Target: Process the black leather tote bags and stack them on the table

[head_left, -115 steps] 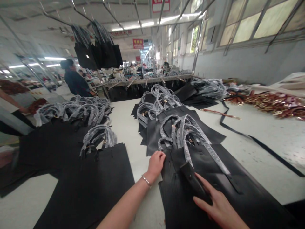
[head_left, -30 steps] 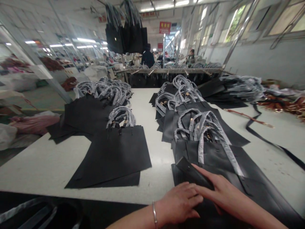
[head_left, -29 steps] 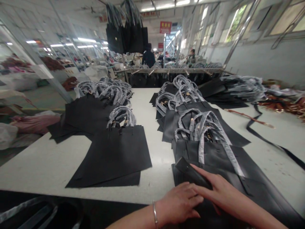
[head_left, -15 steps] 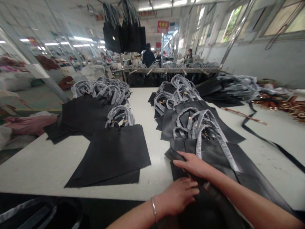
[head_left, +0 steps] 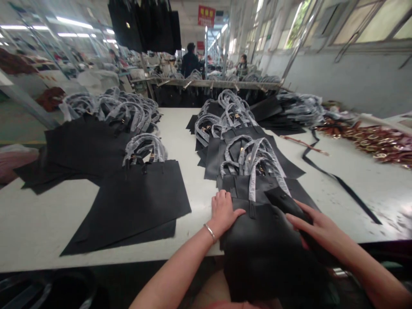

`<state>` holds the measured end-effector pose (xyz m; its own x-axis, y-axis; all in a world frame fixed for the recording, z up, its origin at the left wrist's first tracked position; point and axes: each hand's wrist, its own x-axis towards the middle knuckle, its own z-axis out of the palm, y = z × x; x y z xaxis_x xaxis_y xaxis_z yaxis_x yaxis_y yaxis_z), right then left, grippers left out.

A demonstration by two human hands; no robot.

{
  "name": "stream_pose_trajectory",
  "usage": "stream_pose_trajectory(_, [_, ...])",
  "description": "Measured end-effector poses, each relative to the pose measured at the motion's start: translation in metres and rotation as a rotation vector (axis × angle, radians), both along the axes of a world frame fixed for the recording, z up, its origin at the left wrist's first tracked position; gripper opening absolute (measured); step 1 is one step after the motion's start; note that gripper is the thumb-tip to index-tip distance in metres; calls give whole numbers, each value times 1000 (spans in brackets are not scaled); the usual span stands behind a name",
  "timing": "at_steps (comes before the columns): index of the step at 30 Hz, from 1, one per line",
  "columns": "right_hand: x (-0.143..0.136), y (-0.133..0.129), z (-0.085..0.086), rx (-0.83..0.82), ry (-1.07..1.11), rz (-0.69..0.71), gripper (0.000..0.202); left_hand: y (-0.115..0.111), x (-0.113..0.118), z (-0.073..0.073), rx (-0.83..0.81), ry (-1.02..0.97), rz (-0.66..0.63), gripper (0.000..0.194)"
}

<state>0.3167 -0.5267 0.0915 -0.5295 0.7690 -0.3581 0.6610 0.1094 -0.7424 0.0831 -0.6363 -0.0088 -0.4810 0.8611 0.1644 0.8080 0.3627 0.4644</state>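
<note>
A black handbag hangs over the table's near edge in front of me, its upper part on the table. My left hand grips its upper left edge, thumb on the front and fingers curled over the side. My right hand pinches the folded upper right part of the black material between thumb and fingers. Just beyond lies a stack of black bags with plastic-wrapped handles. The lower end of the bag is dark and hard to make out.
Flat black bags lie to the left, with a larger pile behind them. Brown straps with gold buckles and a long black strip are on the right. Black bags hang overhead; people work farther back.
My left hand has moved up to the bag's upper left edge. My right hand has shifted right and pulled its side of the black material over. The view has turned slightly right.
</note>
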Motion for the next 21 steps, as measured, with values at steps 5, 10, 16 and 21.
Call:
stream_pose_trajectory(5, [45, -4, -22, -78, 99, -121, 77, 12, 0, 7, -87, 15, -23, 47])
stream_pose_trajectory(10, [47, -20, -28, -195, 120, -114, 73, 18, 15, 5, 70, -29, -124, 32])
stream_pose_trajectory(16, [0, -21, -19, -319, 74, 137, 53, 22, 14, -11, 89, -314, -158, 30])
stream_pose_trajectory(21, [-36, -4, -8, -357, 38, 229, 37, 26, 3, -6, 44, -340, -190, 42])
